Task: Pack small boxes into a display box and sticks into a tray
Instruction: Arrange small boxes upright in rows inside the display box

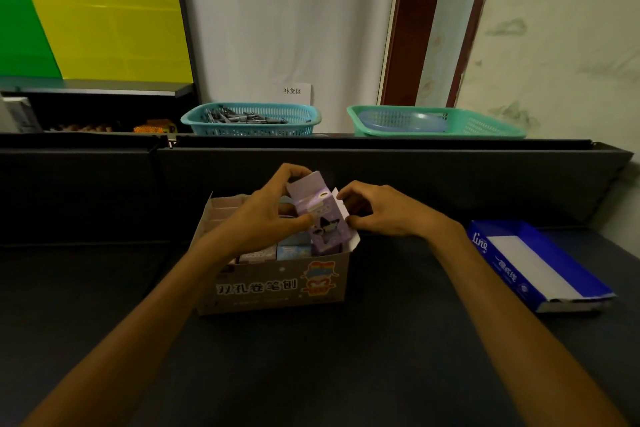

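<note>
Wall sign (296, 92): 补货区. Display box (277, 284): 双孔卷笔刨. Blue tray (540, 265): "line".

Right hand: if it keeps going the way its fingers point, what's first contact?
The right hand points left, fingertips at the white flap edge of the small purple cartoon box that the left hand holds. It likely meets that box first; depth is unclear.

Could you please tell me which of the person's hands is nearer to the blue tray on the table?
Right. The right hand is beside the purple box, toward the blue tray; the left hand grips that box farther away.
</note>
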Available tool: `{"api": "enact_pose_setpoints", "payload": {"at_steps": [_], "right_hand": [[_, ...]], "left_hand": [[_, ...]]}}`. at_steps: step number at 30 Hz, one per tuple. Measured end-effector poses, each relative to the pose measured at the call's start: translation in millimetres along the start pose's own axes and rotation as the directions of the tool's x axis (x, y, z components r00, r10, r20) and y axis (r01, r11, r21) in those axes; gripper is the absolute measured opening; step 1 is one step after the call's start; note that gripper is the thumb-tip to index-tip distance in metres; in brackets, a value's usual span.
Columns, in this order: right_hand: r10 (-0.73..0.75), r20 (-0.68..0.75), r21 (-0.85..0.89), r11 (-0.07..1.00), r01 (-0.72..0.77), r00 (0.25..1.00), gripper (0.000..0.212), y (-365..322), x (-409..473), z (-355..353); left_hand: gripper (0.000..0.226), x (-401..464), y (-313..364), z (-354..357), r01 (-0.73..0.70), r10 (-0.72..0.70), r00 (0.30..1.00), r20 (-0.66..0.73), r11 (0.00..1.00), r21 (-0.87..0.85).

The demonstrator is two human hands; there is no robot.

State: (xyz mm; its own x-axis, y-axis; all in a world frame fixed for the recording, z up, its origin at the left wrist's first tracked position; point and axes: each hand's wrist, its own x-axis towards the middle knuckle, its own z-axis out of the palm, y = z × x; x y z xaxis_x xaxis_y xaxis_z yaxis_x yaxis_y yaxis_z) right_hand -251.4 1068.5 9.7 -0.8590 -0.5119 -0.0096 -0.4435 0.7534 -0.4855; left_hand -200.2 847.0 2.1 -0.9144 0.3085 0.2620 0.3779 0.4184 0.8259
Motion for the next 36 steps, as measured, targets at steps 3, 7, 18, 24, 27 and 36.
{"api": "enact_pose_setpoints", "payload": {"at_steps": [3,7,18,24,27,36], "right_hand": [[-0.004,-0.011,-0.013,1.000,0.004,1.000,0.047,-1,-1,1],[-0.001,-0.017,-0.010,1.000,0.001,1.000,0.047,-3,-1,1],[0.008,-0.064,-0.049,0.999,-0.011,0.998,0.048,-9,-3,4],[0.012,-0.094,-0.090,0.996,-0.021,0.995,0.048,-12,-6,6],[0.015,-0.106,-0.092,0.995,-0.025,0.994,0.049,-14,-8,7],[-0.056,-0.209,-0.295,0.955,-0.008,0.976,0.044,-23,-13,13]], "left_hand": [[0.056,-6,-1,0,-0.002,0.001,1.000,0.027,1.000,0.006],[0.058,-11,2,-2,-0.017,0.014,0.999,0.042,0.997,0.081],[0.066,7,9,12,-0.134,0.037,0.985,0.170,0.785,0.604],[0.052,14,0,22,-0.176,0.004,0.973,0.229,0.652,0.737],[0.044,15,-1,25,-0.183,0.007,0.973,0.229,0.624,0.759],[0.048,11,6,21,-0.141,-0.008,0.983,0.182,0.600,0.788]]}}
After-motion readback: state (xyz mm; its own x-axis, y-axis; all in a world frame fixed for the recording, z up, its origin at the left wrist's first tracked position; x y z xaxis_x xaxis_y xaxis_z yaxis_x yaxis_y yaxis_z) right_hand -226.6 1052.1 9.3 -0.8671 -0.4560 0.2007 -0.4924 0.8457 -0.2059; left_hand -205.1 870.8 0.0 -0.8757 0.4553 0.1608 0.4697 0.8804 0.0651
